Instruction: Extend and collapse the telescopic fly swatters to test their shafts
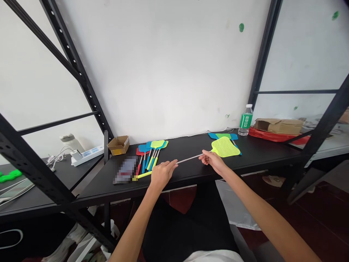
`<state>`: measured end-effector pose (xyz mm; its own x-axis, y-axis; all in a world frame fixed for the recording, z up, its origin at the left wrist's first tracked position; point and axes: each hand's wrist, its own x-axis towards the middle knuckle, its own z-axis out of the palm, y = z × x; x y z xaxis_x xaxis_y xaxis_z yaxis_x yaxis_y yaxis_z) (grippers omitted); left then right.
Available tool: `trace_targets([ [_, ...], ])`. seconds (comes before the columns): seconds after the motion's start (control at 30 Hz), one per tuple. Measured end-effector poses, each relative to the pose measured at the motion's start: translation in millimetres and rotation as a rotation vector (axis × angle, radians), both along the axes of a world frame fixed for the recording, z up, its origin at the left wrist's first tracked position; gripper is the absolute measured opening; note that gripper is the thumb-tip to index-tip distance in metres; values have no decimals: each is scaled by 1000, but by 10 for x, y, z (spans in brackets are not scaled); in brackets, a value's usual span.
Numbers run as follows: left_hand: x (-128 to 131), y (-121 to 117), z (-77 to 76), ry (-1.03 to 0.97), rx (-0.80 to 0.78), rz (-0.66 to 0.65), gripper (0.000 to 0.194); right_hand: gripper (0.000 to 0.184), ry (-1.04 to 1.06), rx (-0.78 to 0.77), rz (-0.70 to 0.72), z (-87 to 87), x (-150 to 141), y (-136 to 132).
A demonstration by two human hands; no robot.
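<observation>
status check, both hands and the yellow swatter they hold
Left hand around yellow swatter, by handle. Right hand pinching shaft. Other swatters beside left hand.

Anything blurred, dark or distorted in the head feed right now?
Head view: wall bright, no harsh glare; left hand, right hand and held swatter reasonably sharp; floor dim; rack posts splay outward toward the top, likely wide-angle distortion; a pixelated patch by the swatter's handle end hides detail.

Lime-yellow and patterned with a grid of tiny holes, the swatter toward four o'clock has a silvery rod — the table is black, the bunch of swatters at eight o'clock red, blue and yellow-green.
</observation>
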<state>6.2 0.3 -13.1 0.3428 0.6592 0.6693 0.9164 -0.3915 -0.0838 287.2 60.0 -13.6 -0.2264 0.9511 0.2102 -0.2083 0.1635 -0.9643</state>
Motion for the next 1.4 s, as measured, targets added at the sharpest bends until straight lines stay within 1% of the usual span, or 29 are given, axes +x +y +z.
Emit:
trace_targets([
  [0.1, 19, 8, 0, -15, 10, -48, 39, 44, 48, 0, -32, -5, -4, 6],
  [0.17, 35, 11, 1, -7, 7, -58, 38, 44, 80, 3, -58, 4, -11, 0],
  [0.43, 36, 9, 0, 11, -13, 44, 38, 44, 99, 8, -75, 22, -18, -11],
  [0.57, 31, 12, -7, -26, -12, 17, 41, 44, 106, 14, -80, 9, -9, 2],
  [0.8, 59, 19, -3, -9, -24, -52, 38, 44, 154, 46, -191, 34, -35, -17],
  [1.1, 33, 29, -22, 8, -23, 44, 37, 45, 152, 29, -177, 5, -19, 4],
  [1.27, 44, 23, -19, -20, -8, 29, 38, 44, 175, 26, -186, 1, -22, 1],
  [1.4, 66, 5, -2, -36, -6, -11, 37, 44, 248, 12, -232, 9, -35, -6],
])
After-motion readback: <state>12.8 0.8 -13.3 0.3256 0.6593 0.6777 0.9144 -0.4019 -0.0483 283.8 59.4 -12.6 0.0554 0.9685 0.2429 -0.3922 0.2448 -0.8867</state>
